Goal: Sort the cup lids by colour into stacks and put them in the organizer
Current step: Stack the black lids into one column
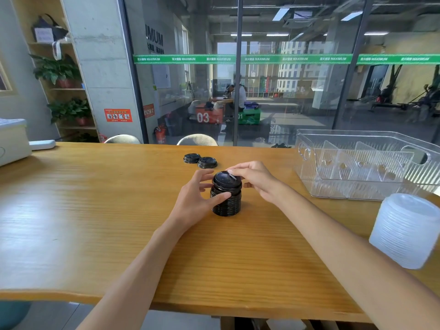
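Both hands flank the black lid stack [226,196], which stands upright, its long axis vertical: the left hand [197,196] curls round its side, thumb on the front; the right hand [254,179] pinches the top lid's rim. Just behind the stack lie two loose black lids [200,160], touching. Right of the stack sits the clear organizer [366,163], well apart, with a white lid stack [407,229] nearer the person. All rest on a wooden surface [95,210] before a glass wall.

Both hands [195,198] on black lid stack [226,194], wooden table [95,210]
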`<state>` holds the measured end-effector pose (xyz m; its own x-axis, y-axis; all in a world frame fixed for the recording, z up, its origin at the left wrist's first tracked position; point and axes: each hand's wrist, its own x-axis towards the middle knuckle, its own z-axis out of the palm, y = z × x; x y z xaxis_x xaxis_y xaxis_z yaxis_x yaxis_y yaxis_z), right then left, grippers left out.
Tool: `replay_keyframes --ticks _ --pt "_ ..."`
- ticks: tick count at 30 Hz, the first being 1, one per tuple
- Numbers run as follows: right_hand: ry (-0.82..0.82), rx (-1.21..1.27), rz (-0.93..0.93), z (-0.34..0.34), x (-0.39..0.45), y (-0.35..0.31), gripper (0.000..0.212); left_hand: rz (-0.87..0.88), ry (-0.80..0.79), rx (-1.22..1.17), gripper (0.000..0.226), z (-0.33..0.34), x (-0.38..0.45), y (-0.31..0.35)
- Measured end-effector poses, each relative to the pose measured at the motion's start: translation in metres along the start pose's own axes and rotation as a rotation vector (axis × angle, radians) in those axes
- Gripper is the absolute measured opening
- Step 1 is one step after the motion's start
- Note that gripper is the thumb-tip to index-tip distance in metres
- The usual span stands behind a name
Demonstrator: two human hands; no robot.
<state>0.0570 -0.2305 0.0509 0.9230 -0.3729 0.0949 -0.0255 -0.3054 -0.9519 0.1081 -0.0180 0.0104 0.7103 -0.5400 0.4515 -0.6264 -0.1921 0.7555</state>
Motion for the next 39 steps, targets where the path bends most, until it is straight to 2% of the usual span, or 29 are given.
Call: replay_keyframes --ticks 6,9,14,20,25,27,32,39 --pt "-0.088 -0.085 -0.081 0.006 0.001 -0.005 0.012 0.021 -0.020 -0.012 0.074 0.001 0.002 -0.003" --pt "-0.073 -0.073 -0.128 0.012 0.000 -0.004 0.010 0.018 -0.018 -0.042 0.072 0.001 -0.001 -0.003" --pt "0.005 -0.038 -0.207 0.020 -0.007 0.002 0.009 -0.017 -0.004 -0.095 0.055 0.001 -0.001 -0.005" --pt "-0.007 0.088 -0.225 0.003 -0.030 0.027 0.023 -0.001 0.005 -0.059 0.065 0.002 0.001 -0.007" --pt "-0.108 0.037 -0.224 -0.006 -0.043 0.040 0.053 0.014 0.024 -0.030 0.064 0.004 0.000 -0.006" --pt "-0.142 0.022 -0.218 -0.007 -0.045 0.038 0.059 0.008 0.027 -0.035 0.067 0.003 -0.001 -0.006" --pt "-0.186 0.059 -0.164 -0.004 -0.048 0.035 0.060 -0.012 -0.008 -0.074 0.079 0.000 0.000 -0.011" --pt "-0.134 0.096 -0.179 -0.001 -0.050 0.038 0.041 0.003 0.004 -0.127 0.079 -0.001 -0.001 -0.015"
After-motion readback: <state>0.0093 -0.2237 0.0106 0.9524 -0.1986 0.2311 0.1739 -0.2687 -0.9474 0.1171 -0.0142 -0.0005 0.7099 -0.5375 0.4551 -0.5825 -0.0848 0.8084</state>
